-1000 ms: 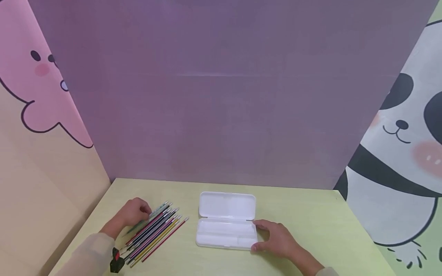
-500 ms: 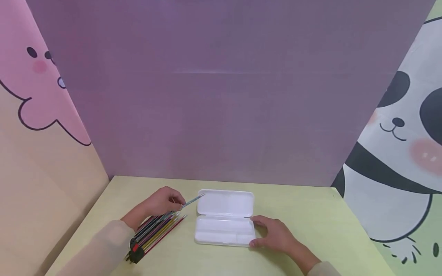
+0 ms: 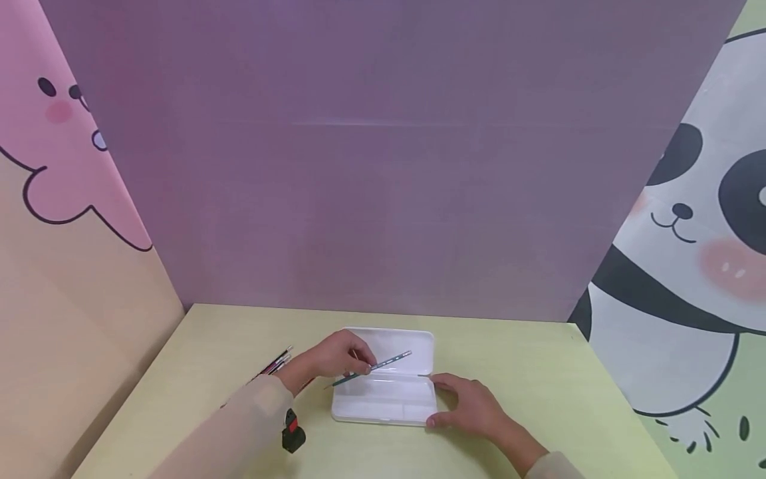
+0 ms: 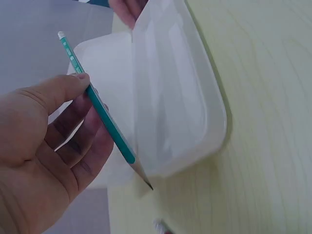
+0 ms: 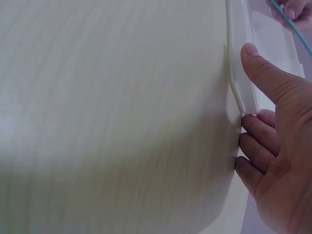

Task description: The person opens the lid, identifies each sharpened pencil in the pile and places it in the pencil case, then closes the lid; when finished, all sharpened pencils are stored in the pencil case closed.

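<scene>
My left hand (image 3: 341,354) pinches a teal pencil (image 4: 113,130) between thumb and fingers, over the open white pencil case (image 3: 383,420). The pencil lies slanted in the head view, its sharpened tip toward the lower left and its white eraser end over the lid (image 3: 415,342). In the left wrist view the printed barrel and bare graphite tip show clearly. At the case's right end, my right hand (image 3: 473,407) holds the short side, thumb at the front corner and index finger near the hinge. Compartments in the case's tray (image 3: 389,392) have nothing in them.
More pencils (image 3: 280,361) lie on the pale wooden table (image 3: 514,359) at the left, mostly hidden by my left sleeve (image 3: 239,426). A small black and red object (image 3: 293,436) shows beside that sleeve. A purple panel (image 3: 383,199) stands behind the table.
My left hand has lifted the teal pencil from the pile and carried it rightward over the case. My right hand stays at the case's end.
</scene>
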A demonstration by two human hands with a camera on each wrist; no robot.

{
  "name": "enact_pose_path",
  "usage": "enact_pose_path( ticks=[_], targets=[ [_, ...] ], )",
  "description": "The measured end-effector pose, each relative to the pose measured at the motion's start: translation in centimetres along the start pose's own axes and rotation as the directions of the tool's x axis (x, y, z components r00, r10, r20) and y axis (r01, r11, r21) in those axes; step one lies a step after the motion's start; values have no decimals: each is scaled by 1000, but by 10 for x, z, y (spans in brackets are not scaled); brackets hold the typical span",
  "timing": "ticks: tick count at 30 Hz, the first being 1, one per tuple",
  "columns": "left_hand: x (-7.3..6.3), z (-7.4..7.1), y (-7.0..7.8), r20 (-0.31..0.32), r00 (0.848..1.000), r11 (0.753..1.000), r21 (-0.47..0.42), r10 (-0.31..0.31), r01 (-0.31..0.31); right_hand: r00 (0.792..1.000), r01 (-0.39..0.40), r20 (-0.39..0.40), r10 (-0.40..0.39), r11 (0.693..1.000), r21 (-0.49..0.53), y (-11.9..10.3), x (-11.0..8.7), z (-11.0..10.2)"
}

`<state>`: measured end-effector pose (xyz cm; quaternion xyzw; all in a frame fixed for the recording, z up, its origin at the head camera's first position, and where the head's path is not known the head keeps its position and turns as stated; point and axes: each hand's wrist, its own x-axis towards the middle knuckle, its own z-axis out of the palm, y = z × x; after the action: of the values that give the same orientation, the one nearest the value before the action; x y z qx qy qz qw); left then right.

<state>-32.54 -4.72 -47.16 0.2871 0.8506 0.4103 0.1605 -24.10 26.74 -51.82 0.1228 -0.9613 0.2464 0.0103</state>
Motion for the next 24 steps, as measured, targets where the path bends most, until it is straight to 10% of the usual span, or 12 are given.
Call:
enact_pose_path(
  ticks=[9, 24],
  targets=[
    [26, 30, 0, 1, 1000, 1000, 27, -7, 7, 1000, 8, 14, -8, 999, 36, 3, 2, 3],
    [23, 55, 2, 36, 999, 953, 302, 21, -31, 1000, 17, -5, -16, 999, 39, 5, 0, 4]
  ],
)
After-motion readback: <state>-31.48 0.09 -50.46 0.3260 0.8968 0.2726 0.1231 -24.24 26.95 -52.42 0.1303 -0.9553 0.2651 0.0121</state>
